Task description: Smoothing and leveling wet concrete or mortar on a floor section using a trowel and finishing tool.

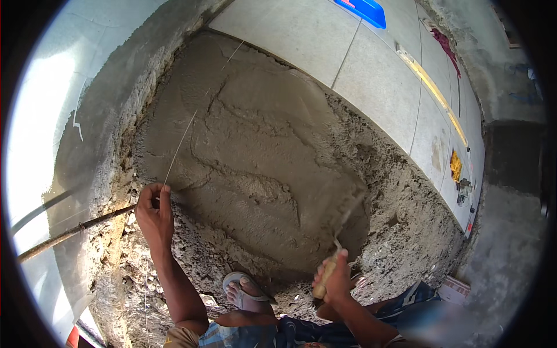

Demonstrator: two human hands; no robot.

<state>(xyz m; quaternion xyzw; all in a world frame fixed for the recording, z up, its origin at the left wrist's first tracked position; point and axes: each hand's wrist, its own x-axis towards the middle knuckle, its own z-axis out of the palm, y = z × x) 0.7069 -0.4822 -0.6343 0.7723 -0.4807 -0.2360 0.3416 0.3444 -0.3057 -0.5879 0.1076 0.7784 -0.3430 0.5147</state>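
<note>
My right hand (pixel 337 281) is wrapped round the wooden handle of a trowel (pixel 348 213). The trowel's blade, smeared by motion, is at the right part of a bed of wet mortar (pixel 255 151). On the left, my left hand (pixel 155 216) is closed, with thumb and finger pinching a thin pale string (pixel 181 144). From there the string runs up and away over the mortar. A long rusty metal rod (pixel 81 227) reaches from the left to beside my left hand; whether the fingers touch it I cannot tell.
Large pale floor tiles (pixel 371 64) border the mortar at the upper right. On them lie a blue tray (pixel 366 11), a long yellow strip (pixel 435 90) and a yellow cloth (pixel 455 166). Rough rubble edges the left wall. My sandalled foot (pixel 246 289) stands at the mortar's near edge.
</note>
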